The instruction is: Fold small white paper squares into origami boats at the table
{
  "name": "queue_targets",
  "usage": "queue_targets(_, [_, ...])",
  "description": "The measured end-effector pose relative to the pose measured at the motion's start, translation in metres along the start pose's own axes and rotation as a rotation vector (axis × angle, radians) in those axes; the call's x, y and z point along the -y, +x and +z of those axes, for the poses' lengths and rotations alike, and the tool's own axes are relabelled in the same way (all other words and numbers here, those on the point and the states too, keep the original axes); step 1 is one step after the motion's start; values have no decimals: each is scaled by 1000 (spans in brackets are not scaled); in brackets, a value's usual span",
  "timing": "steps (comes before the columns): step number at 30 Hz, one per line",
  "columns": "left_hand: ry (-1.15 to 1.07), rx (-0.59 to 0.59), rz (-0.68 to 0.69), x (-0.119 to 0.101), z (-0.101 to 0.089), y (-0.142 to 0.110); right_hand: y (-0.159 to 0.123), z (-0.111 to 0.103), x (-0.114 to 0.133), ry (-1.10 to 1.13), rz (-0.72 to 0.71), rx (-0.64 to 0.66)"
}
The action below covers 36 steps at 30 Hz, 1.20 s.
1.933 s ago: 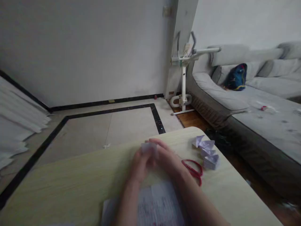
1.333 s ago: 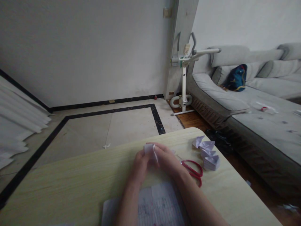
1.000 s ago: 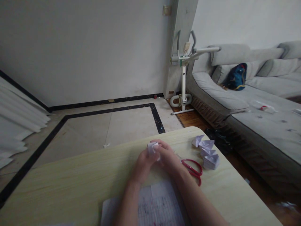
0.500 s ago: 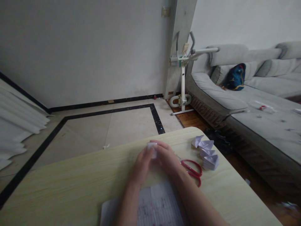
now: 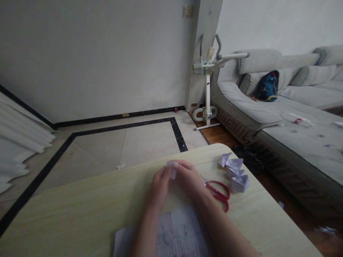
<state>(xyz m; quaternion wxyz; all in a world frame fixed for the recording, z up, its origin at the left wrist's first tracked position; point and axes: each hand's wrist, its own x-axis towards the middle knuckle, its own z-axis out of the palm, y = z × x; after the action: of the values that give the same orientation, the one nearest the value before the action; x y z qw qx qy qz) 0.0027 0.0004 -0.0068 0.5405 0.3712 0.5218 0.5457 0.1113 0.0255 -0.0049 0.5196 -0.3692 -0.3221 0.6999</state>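
Note:
A small folded piece of white paper (image 5: 172, 169) is pinched between my two hands over the light wooden table (image 5: 80, 207). My left hand (image 5: 159, 186) grips its left side with closed fingers. On the other side my right hand (image 5: 189, 180) curls over its top and right edge. Only a corner of the paper shows between the fingers. Under my forearms lies a sheet of lined paper (image 5: 177, 233) with writing on it.
Red-handled scissors (image 5: 219, 194) lie just right of my right hand. Several folded paper shapes (image 5: 235, 173) sit beyond them near the table's right edge. A grey sofa (image 5: 281, 117) with a dark blue bag (image 5: 266, 87) stands to the right, a white exercise stand (image 5: 207, 89) beside it.
Both hands have kept working the small paper in place, shifting their finger grip and turning it slightly. The view has drifted a little.

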Motion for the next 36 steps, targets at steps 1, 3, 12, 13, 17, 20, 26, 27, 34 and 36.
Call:
queue_targets(1, [-1, 3, 10, 2, 0, 1, 0, 0, 0, -2, -2, 9])
queue_targets(3, [-13, 6, 30, 4, -1, 2, 0, 0, -1, -2, -6, 27])
queue_targets(12, [-51, -41, 92, -4, 0, 1, 2, -1, -4, 27, -7, -5])
queue_targets(13, [-34, -48, 101, -4, -1, 1, 2, -2, -4, 5, -18, -9])
queue_targets(17, [71, -67, 139, -7, -3, 2, 3, -3, -4, -103, -97, -59])
queue_targets(20, [50, -108, 141, -8, -5, 2, 2, -4, -3, -167, -120, -85])
queue_targets(26, [35, -122, 102, -9, -4, 3, -1, -1, -1, -310, -145, -101])
queue_targets(27, [32, -126, 107, -9, -4, 2, -1, 0, -1, -324, -151, -111])
queue_targets(34, [-3, -181, 77, -7, -4, 4, -1, 3, -2, -374, -183, -155])
queue_targets(36, [-34, -132, 89, -8, -4, 5, -1, 3, -2, -374, -198, -147])
